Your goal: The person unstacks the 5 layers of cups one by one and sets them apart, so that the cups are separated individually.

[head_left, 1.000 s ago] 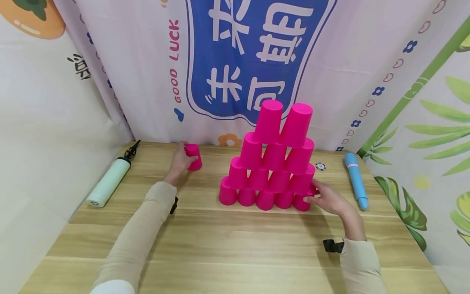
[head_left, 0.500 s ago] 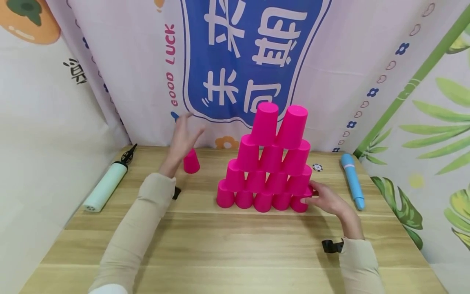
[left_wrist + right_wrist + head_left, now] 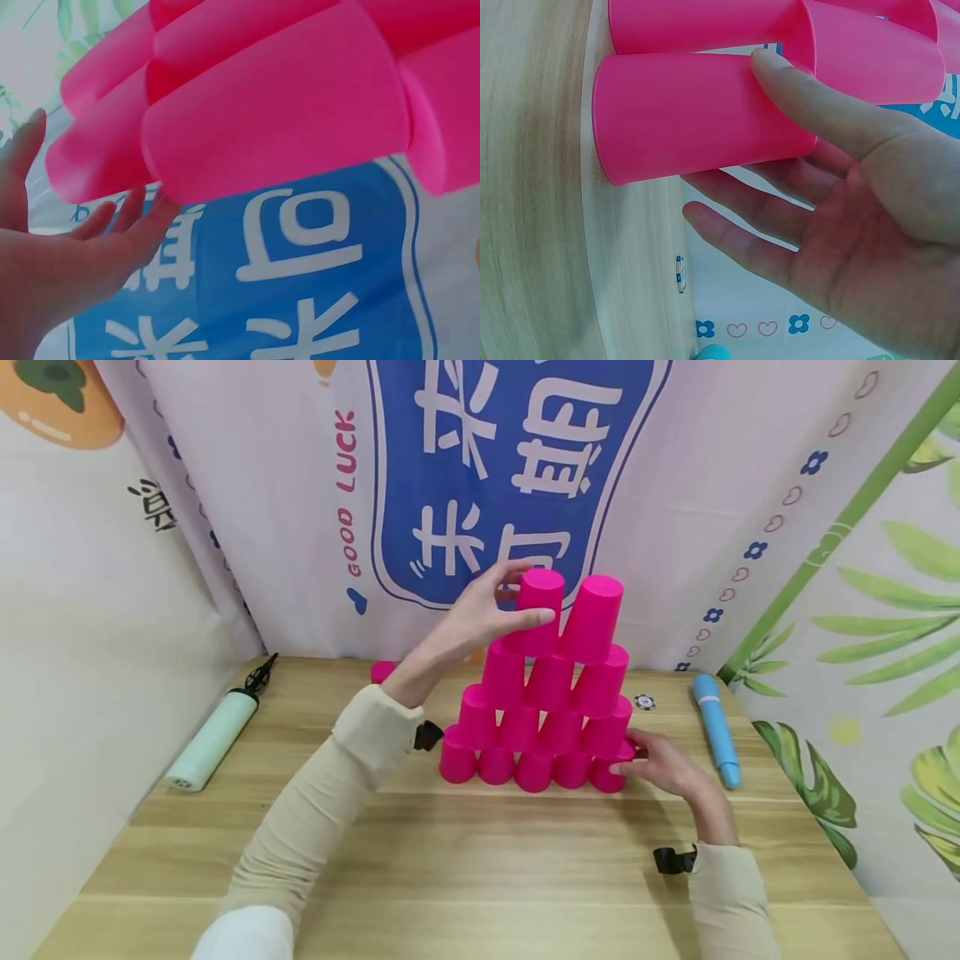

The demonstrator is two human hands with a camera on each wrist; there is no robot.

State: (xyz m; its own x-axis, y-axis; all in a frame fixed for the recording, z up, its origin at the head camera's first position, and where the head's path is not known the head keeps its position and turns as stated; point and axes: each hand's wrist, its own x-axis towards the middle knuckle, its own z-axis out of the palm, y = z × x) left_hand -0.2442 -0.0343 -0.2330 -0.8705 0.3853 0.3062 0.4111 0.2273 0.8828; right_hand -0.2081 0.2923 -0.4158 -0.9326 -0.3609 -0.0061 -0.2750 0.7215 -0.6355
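Note:
Pink cups stand upside down in a stacked pyramid, with two side by side at the top. At the upper left cup (image 3: 542,589), my left hand (image 3: 480,610) has its thumb in front and its fingers behind. The left wrist view shows that hand (image 3: 90,262) with thumb and fingers spread, the thumb apart from the cups. My right hand (image 3: 663,764) holds the rightmost bottom cup (image 3: 697,112) between thumb and fingers. A single pink cup (image 3: 382,672) sits at the back left, mostly hidden behind my left forearm.
On the left of the wooden table (image 3: 480,877) lies a pale green hand pump (image 3: 213,739). A blue tube-shaped tool (image 3: 716,731) lies on the right, and a small chip (image 3: 645,702) is behind the pyramid. A printed curtain (image 3: 300,527) hangs behind.
My left hand let go of the single cup at the back left, rose and moved right to the pyramid's upper left cup. The right hand stays at the rightmost bottom cup.

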